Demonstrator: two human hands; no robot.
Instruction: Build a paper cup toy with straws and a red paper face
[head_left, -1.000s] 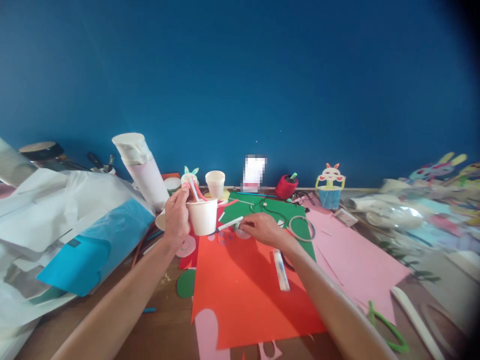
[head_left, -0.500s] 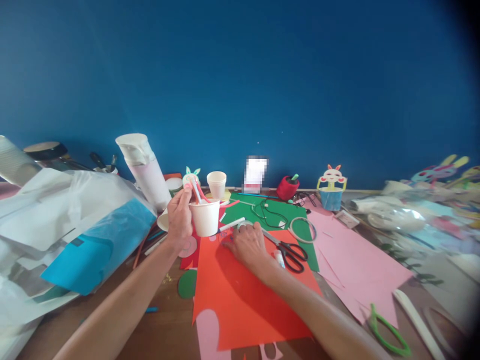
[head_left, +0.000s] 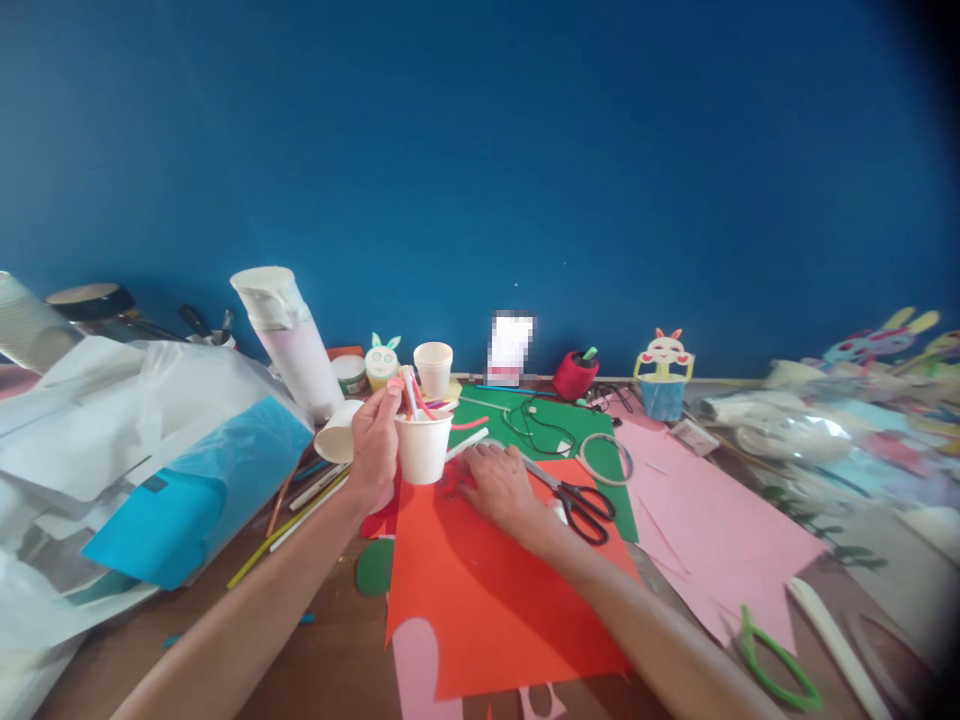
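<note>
Raised above the back left of the orange sheet (head_left: 517, 630), a white paper cup (head_left: 424, 455) is in my left hand (head_left: 375, 440), with my thumb by its rim. White and red thin sticks (head_left: 412, 392) stand up out of the cup. My right hand (head_left: 499, 485) lies on the orange sheet, fingers stretched forward; what is under the fingertips is hidden. A white pen-like stick (head_left: 466, 445) lies just beyond those fingers. Black-handled scissors (head_left: 581, 503) rest right of my right hand, partly behind it.
Green paper (head_left: 600, 430) and pink paper (head_left: 720, 510) lie behind and to the right. A tipped white cup (head_left: 336, 435) and a tall white bottle (head_left: 289, 340) are at the left. Further back are stacked cups (head_left: 433, 370) and a decorated blue cup (head_left: 664, 398).
My left hand and the cup have moved right and slightly down, uncovering the tipped cup and a yellow-green stick. My right hand has barely shifted on the orange sheet.
</note>
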